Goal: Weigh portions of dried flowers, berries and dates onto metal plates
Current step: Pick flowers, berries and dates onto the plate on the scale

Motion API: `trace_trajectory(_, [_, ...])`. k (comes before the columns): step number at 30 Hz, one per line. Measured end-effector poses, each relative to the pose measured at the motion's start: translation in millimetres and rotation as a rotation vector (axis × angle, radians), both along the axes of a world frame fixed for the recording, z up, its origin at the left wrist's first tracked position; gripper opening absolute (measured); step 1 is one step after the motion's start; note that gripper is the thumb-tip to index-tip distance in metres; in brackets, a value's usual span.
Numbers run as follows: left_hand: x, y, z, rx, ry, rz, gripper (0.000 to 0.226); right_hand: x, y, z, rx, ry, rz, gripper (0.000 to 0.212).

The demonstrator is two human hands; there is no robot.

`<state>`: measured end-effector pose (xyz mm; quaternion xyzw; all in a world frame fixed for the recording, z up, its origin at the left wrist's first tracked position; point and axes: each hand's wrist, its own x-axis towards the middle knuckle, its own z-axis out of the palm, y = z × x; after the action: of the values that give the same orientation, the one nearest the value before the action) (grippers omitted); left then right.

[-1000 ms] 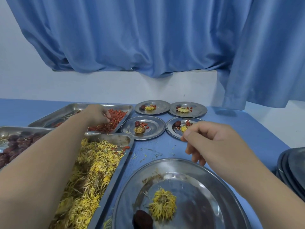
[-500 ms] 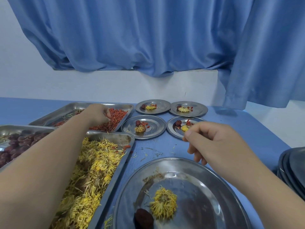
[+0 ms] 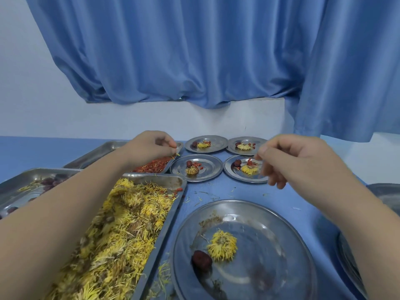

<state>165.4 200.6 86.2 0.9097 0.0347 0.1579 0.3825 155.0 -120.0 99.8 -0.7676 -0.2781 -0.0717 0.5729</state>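
My left hand [image 3: 151,146] hovers over the far right corner of the tray of red berries [image 3: 151,166], fingertips pinched together on a few berries. My right hand [image 3: 290,159] hangs above the near right small plate [image 3: 232,173], fingers curled and thumb against forefinger, with nothing visible in it. Close to me stands a large metal plate [image 3: 281,245] with one yellow dried flower [image 3: 221,245] and one dark date [image 3: 201,259]. Several small plates [image 3: 207,169] behind it each carry a flower, a date and berries.
A long tray of yellow dried flowers [image 3: 121,224] lies under my left forearm. A tray of dates [image 3: 49,182] sits at the far left. A stack of metal plates [image 3: 385,195] stands at the right edge. Loose petals litter the blue table [image 3: 216,193].
My left hand has lifted out of the berries and moved right towards the tray's corner, fingers pinched. My right hand has risen and moved farther away, over the near right small plate.
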Motion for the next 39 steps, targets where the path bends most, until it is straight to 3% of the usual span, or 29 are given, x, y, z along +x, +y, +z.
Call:
trace_trajectory(7, [-49, -82, 15, -0.123, 0.076, -0.262, 0.011, -34, -21, 25, 0.191, -0.031, 0.033, 0.019])
trace_trajectory(14, [-58, -154, -12, -0.061, 0.161, -0.469, 0.011, -63, -52, -32, -0.04, 0.009, -0.032, 0.017])
trace_trajectory(19, [-59, -171, -25, 0.092, 0.202, -0.436, 0.012, -70, -70, -84, -0.066, 0.043, -0.117, 0.018])
trace_trajectory(24, [-72, -164, -25, 0.146, 0.228, -0.355, 0.022, -75, -75, -105, -0.117, -0.118, -0.193, 0.023])
trace_trajectory(31, [-98, -164, -37, -0.038, 0.131, -0.316, 0.017, -76, -81, -106, -0.196, -0.27, -0.21, 0.027])
trace_trajectory(39, [-138, -144, -70, -0.488, -0.104, -0.138, 0.02, -75, -79, -112, -0.241, -0.248, -0.203, 0.032])
